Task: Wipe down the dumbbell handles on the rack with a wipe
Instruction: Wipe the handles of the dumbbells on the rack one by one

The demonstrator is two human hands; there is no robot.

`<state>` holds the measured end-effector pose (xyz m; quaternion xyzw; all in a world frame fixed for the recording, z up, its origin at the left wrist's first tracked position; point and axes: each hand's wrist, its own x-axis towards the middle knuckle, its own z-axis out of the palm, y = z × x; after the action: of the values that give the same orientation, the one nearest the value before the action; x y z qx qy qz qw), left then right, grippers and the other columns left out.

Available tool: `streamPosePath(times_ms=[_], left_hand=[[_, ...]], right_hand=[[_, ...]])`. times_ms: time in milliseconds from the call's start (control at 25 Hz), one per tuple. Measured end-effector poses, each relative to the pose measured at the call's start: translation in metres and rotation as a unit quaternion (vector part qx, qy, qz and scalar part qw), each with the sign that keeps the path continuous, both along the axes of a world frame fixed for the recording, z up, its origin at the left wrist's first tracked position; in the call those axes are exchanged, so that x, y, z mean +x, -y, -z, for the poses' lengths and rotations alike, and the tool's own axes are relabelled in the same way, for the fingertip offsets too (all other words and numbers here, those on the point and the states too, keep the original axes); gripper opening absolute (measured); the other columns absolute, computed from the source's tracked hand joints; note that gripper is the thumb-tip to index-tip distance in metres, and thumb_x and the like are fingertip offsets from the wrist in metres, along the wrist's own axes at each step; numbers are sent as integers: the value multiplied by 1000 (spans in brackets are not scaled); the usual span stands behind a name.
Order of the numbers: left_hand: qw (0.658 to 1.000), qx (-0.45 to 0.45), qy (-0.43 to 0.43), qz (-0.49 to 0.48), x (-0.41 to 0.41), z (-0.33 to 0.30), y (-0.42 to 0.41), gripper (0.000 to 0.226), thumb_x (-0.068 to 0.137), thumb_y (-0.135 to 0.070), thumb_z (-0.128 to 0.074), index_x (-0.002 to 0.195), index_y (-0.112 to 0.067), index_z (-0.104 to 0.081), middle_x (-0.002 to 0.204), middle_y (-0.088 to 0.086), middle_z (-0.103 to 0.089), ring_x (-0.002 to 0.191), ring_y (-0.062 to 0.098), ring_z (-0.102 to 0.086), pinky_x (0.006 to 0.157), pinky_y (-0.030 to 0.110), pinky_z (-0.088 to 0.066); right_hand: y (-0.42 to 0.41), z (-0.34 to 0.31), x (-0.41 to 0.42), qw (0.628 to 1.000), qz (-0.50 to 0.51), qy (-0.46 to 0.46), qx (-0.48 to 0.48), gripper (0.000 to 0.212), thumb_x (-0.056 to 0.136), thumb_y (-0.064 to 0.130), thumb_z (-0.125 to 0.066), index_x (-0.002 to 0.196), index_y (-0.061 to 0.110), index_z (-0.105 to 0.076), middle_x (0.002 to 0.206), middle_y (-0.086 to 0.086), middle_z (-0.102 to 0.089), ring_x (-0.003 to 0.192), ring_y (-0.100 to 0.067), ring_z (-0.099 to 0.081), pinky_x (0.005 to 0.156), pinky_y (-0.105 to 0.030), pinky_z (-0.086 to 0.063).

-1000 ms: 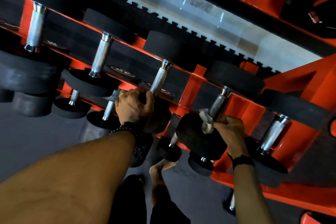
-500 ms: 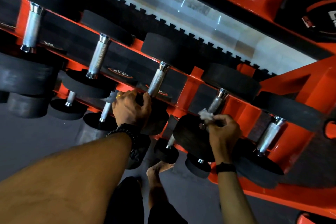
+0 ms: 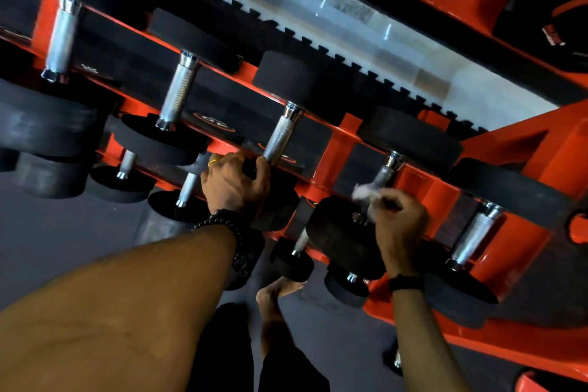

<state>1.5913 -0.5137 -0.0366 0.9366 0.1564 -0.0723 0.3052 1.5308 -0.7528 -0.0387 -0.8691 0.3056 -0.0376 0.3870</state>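
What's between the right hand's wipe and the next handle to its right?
Nothing visible. The right hand pinches the wipe on one handle; the next handle lies bare on the orange rack, with only open shelf between. The left hand is off to the other side.

Glossy orange steel rack [image 3: 321, 162] carries round black rubber dumbbell heads [image 3: 286, 78] on silver knurled metal handles [image 3: 179, 94], a crumpled white wipe [image 3: 364, 191], a black beaded bracelet [image 3: 229, 223] and a dark grey floor [image 3: 47, 232].
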Motion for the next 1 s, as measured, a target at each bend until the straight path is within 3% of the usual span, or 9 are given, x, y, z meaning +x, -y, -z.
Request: streamPosePath(times_ms=[80,200,360,520,640,760,840,920,1000], left_hand=[[1000,-8,8,1,-1,-1,1,26,84,-42,-54,67,-24,-45,78,18,-64,86,42,-60,75,49,-47],[1000,-4,8,3,0,-1,1,28,83,-43,-53,66,-20,-51,77,17,-65,85,41,-60,74,48,-47],[1000,-1,8,5,0,0,0,32,82,-47,-48,66,-20,-49,76,17,-64,83,41,-60,73,47,-48],[1000,-4,9,1,0,-1,1,27,83,-41,-54,65,-21,-49,76,17,-64,83,41,-60,73,47,-48],[1000,1,1,-1,0,-1,1,30,82,-42,-54,66,-16,-54,77,18,-64,84,42,-61,75,48,-49],[1000,8,-8,5,1,0,-1,30,83,-43,-53,66,-17,-52,78,19,-64,83,42,-61,75,48,-49],[1000,8,-10,5,1,-1,-1,33,83,-42,-53,66,-14,-55,78,20,-64,82,43,-61,74,48,-50],[1000,10,-4,4,1,-1,0,32,83,-42,-53,67,-14,-56,78,19,-64,81,42,-61,74,48,-50],[1000,11,-3,6,0,-1,1,33,83,-41,-53,68,-13,-57,78,18,-64,81,42,-61,74,48,-49]], right_hand=[[14,8,31,997,61,40,-11,13,80,5,-70,91,8,-75,87,-10,-73,81,-24,-67,73,-30,-53],[13,13,16,997,57,33,-44,11,83,10,-68,92,7,-75,87,-12,-74,78,-22,-66,71,-30,-50],[-1,8,-25,997,-2,-34,-69,23,91,17,-65,78,0,-72,66,-19,-66,58,-25,-54,55,-23,-26],[19,21,26,997,73,-1,-26,32,92,26,-55,91,2,-75,80,-16,-71,72,-27,-64,63,-33,-47],[2,14,1,997,49,-52,-32,21,91,5,-54,89,-6,-72,78,-22,-69,69,-19,-53,61,-19,-32],[3,7,-6,988,46,-125,82,20,81,-10,-50,67,-4,-62,60,-13,-52,60,-16,-40,61,-30,-30],[16,3,20,976,94,-79,181,10,74,-4,-45,64,-6,-48,61,-8,-41,60,-17,-35,60,-35,-31],[20,2,32,970,87,-30,223,5,69,3,-44,65,4,-48,65,-3,-44,63,-15,-42,60,-32,-37],[13,-2,12,973,41,-54,221,24,65,1,-43,72,22,-53,67,9,-52,61,-3,-47,60,-23,-41]])
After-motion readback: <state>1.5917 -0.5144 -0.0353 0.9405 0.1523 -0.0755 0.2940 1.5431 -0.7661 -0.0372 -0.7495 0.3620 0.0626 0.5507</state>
